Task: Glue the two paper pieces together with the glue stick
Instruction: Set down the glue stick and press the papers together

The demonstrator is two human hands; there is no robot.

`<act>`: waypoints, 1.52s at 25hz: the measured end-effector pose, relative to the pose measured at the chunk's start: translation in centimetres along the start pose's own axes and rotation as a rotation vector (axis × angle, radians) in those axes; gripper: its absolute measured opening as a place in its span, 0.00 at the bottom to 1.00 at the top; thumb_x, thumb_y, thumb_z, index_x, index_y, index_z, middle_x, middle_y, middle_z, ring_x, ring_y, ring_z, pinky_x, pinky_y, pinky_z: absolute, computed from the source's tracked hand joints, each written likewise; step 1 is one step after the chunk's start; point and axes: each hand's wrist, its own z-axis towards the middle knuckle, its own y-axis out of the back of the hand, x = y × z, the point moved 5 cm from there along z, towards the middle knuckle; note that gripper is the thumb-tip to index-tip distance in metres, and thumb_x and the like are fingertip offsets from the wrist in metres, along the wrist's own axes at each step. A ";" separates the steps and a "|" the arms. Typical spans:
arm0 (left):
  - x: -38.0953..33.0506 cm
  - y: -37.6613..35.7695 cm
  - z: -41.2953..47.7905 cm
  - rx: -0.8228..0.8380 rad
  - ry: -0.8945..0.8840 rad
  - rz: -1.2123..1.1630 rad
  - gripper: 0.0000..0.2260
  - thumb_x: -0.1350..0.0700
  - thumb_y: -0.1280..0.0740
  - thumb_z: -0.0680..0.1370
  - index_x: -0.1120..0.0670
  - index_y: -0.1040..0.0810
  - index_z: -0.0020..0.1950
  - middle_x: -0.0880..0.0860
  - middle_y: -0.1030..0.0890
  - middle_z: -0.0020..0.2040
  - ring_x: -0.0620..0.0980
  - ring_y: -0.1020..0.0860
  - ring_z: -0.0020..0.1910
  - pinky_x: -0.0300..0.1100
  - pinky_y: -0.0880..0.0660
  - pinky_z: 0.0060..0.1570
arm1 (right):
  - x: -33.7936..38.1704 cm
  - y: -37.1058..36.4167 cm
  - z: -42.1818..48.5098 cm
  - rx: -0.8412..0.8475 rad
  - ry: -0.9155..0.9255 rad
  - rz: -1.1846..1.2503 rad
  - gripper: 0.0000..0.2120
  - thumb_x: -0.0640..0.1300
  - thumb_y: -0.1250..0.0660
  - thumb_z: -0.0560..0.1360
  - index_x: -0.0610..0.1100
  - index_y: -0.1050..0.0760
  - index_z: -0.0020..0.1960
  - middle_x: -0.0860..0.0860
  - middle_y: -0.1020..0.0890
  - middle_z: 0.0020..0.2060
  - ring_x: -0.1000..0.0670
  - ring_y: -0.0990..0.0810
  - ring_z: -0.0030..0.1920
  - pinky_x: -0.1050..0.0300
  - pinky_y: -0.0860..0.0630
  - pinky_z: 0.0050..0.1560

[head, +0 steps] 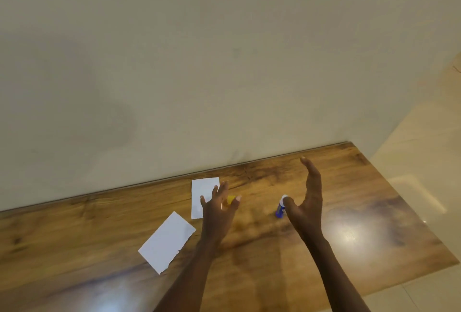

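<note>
Paper: two white pieces on the table [374,224]. Far piece [203,193] lies partly under the left hand's fingertips; near piece [167,241] lies apart from it, to that hand's left and closer to the body, one short edge ragged. Glue stick [280,208]: one, blue body with a white end, its tilt unclear, just beside the right thumb on its left side; contact cannot be told. One small yellow object [230,200] shows between the left fingers, likely a cap; too blurred to confirm.

Left hand [218,208]: back toward the camera, fingers spread and extended forward, gripping nothing, over the inner edge of the far piece. Forearm runs up from bottom centre.

Right hand [308,202]: turned on edge, palm facing left, fingers straight and together, pointing toward the wall [224,62], thumb splayed wide. Hand empty, unclenched. Both hands somewhat motion-blurred.

Glue stick sits between the two hands, nearer the right.
</note>
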 end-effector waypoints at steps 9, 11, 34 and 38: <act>4.4 7.9 2.1 -0.228 0.239 0.033 0.17 0.66 0.40 0.75 0.62 0.30 0.64 0.61 0.27 0.65 0.60 0.28 0.64 0.50 0.31 0.63 | 0.1 -17.0 -0.2 0.482 -0.159 -0.650 0.14 0.42 0.40 0.75 0.39 0.31 0.59 0.41 0.25 0.60 0.41 0.29 0.62 0.51 0.31 0.59; 5.1 7.7 2.4 -0.156 0.237 0.042 0.17 0.66 0.40 0.75 0.61 0.31 0.65 0.60 0.28 0.67 0.58 0.29 0.66 0.49 0.32 0.64 | -1.9 -18.6 0.0 0.608 -0.242 -0.854 0.22 0.48 0.39 0.75 0.41 0.38 0.65 0.44 0.33 0.68 0.42 0.39 0.69 0.43 0.42 0.68; 12.7 15.9 -9.2 -0.498 0.329 -0.106 0.13 0.64 0.33 0.70 0.62 0.23 0.54 0.61 0.19 0.53 0.59 0.22 0.53 0.48 0.27 0.53 | 1.9 -16.5 -5.6 0.270 -0.611 0.233 0.20 0.32 0.31 0.68 0.37 0.31 0.58 0.41 0.24 0.54 0.42 0.23 0.51 0.50 0.21 0.40; 13.4 13.8 -11.5 -0.485 0.323 -0.131 0.13 0.60 0.35 0.69 0.61 0.23 0.52 0.60 0.22 0.54 0.59 0.27 0.55 0.50 0.30 0.56 | 1.1 -17.9 -8.7 0.385 -0.657 0.112 0.20 0.33 0.31 0.68 0.37 0.31 0.58 0.39 0.23 0.57 0.39 0.23 0.54 0.53 0.22 0.40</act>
